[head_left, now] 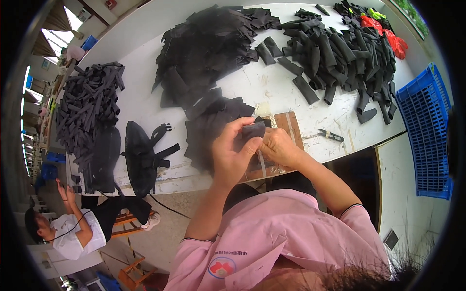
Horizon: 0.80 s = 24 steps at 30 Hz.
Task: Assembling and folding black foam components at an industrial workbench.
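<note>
Near the table's front edge, my left hand (231, 151) grips a small rolled piece of black fabric (253, 130) between thumb and fingers. My right hand (283, 148) is closed against the right end of that same piece, its fingertips mostly hidden. Beneath my hands lies a brown wooden board (290, 127) with pale strips across it. A stack of flat black fabric pieces (204, 136) rests just left of the board, partly covered by my left hand. To the right of the board are small thread snips (331, 135) with dark handles.
Black fabric heaps cover the white table (141, 114): a flat-piece pile (204, 48) at the back, tubes (335, 53) at right, strips (90, 102) at left. A black strapped bag-like item (140, 157) lies front left. A blue crate (427, 131) stands right. Another person (77, 228) sits left.
</note>
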Available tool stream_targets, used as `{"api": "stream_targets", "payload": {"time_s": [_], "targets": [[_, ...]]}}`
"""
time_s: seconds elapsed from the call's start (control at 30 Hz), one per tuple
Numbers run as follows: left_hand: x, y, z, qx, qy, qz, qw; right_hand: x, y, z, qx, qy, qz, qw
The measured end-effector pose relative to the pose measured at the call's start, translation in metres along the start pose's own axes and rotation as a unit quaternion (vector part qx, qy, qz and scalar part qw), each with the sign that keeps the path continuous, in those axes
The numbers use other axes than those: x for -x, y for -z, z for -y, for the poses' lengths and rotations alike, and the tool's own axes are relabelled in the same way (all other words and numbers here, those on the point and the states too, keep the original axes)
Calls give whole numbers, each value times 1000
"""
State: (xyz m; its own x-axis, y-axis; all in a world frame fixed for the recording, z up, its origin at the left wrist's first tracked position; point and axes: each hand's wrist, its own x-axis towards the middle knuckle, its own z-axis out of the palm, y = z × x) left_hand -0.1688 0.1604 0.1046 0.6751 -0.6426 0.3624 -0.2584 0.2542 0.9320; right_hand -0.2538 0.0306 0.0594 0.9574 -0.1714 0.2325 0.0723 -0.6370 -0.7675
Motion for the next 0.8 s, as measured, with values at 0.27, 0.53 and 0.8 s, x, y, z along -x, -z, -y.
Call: {"api": "stream_targets", "payload": {"time_s": [0.27, 0.53, 0.8], "targets": [[3, 21, 2, 312, 22, -76, 947, -13, 16, 16, 84, 47, -17, 995], [8, 30, 22, 213, 54, -100, 970, -13, 11, 21, 79, -28, 63, 994], [-71, 98, 104, -375, 154, -195, 893, -56, 104, 4, -583, -98, -200, 781]]}}
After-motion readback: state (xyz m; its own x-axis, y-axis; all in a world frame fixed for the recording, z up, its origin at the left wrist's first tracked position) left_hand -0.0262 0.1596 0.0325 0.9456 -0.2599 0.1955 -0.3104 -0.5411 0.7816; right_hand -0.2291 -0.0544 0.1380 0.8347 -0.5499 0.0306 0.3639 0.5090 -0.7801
